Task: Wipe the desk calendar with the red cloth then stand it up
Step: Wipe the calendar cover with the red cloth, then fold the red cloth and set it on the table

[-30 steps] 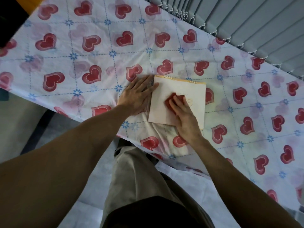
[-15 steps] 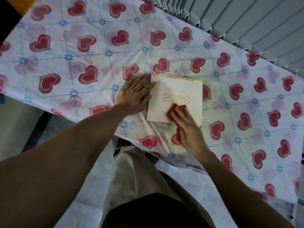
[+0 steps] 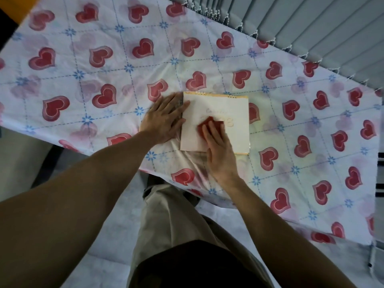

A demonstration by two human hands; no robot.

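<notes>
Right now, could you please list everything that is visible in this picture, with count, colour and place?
desk calendar: one, cream with a yellow edge and spiral rings along its far side, lying flat on the table near its front edge
red cloth: one, red, on the calendar cover, under the right hand's fingers
tablecloth: one, white with red hearts and blue flowers, covering the table
vertical blinds: one set, grey, behind the table at upper right
floor: pale, below the table edge
trousers: one pair, beige, bottom centre
left hand: one, flat on the tablecloth, fingertips on the calendar's left edge
right hand: one, pressing the cloth on the calendar
</notes>
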